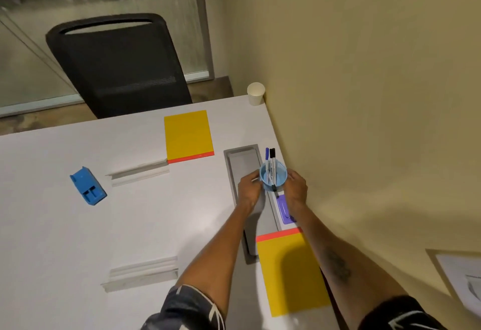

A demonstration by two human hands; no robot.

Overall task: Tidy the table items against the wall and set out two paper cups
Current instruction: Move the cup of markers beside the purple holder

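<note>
**By the wall edge of the desk (78, 225): both hands closing around a blue cup (273, 181) of markers**

Near the right edge of the desk, just beside the wall (364, 95), the left hand (249, 189) and the right hand (295, 189) are gripping the blue cup from opposite sides, fingers curling against its wall. Whether the cup is resting on the desk or being held just above it cannot be told. Three markers (271, 164) are standing in it – one blue-capped, two black-capped – and leaning toward the far end of the desk. The cup is sitting over the narrow strip between the grey cable hatch (242, 163) and the wall.

Just behind the cup, toward the person, a purple item (284, 208) is lying along the wall edge, partly hidden by the right forearm. Nearer still, a yellow pad with a red strip (291, 272) is lying beside the wall, overlapping the near end of the hatch.

At the far corner of the desk a single white paper cup (255, 93) is standing upright, touching or nearly touching the wall.

A second yellow pad (188, 136) is lying left of the hatch, well apart from the wall. Two white card stands (139, 172) (141, 273) are lying out in the middle of the desk, and a blue plastic block (88, 186) is sitting farther left. A black mesh chair (119, 67) is standing at the far side.
</note>
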